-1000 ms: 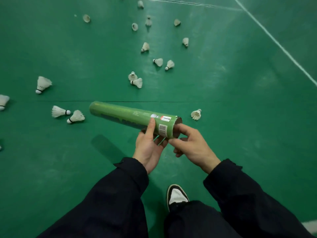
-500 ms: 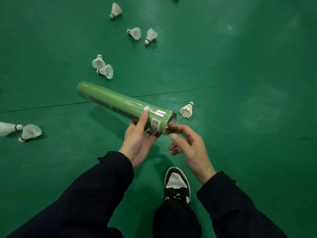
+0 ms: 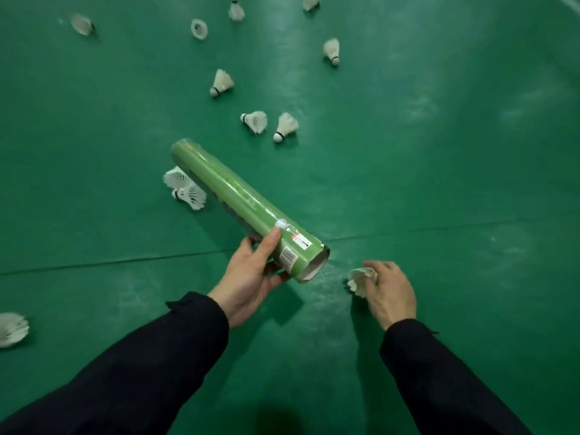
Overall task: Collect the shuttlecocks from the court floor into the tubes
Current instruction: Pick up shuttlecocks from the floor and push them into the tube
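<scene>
Green matting covers the floor (image 3: 439, 171), scuffed pale in patches and crossed by a thin dark seam, with white shuttlecocks scattered over it, most of them beyond the hands and one at the left edge (image 3: 12, 328). The left hand (image 3: 251, 277) grips a green tube (image 3: 244, 205) near its open end, which points toward the right hand (image 3: 389, 293). That hand is closed around a shuttlecock (image 3: 361, 279) just beside the tube's mouth, apart from it.

Green tube (image 3: 248, 208) held tilted, open end near a gripped white shuttlecock (image 3: 359, 280); others litter the floor.
</scene>
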